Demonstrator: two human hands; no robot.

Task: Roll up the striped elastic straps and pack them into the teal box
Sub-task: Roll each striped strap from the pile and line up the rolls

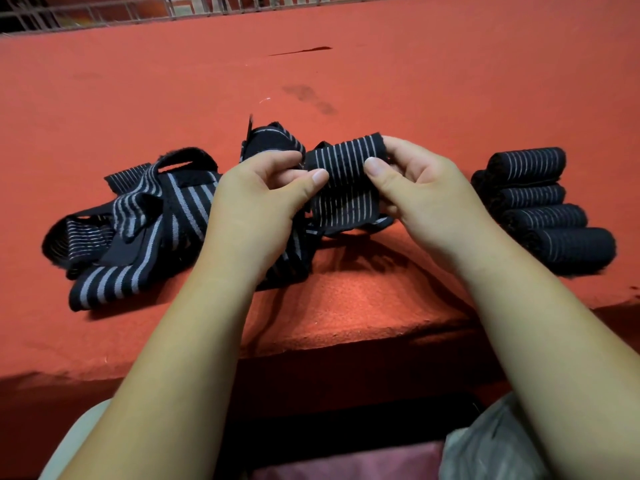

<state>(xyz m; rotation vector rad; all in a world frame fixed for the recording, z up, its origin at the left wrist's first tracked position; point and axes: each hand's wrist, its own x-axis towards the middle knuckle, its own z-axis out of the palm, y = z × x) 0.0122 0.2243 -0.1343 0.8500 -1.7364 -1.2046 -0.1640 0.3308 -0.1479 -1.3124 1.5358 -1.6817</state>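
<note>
Both hands hold one black strap with thin white stripes [346,174] above the red felt table. My left hand [263,199] pinches its left edge between thumb and fingers. My right hand [415,188] grips the right edge, thumb on the front. The strap's top is partly rolled and its tail hangs down to the table. A tangled pile of loose striped straps [138,223] lies to the left. Several rolled straps [540,206] lie side by side to the right. No teal box is in view.
The red felt table [346,81] stretches far back to a metal wire rack [104,15] along its rear edge. The table's front edge [311,344] runs just below my forearms. A grey plastic bag [485,445] sits at the lower right.
</note>
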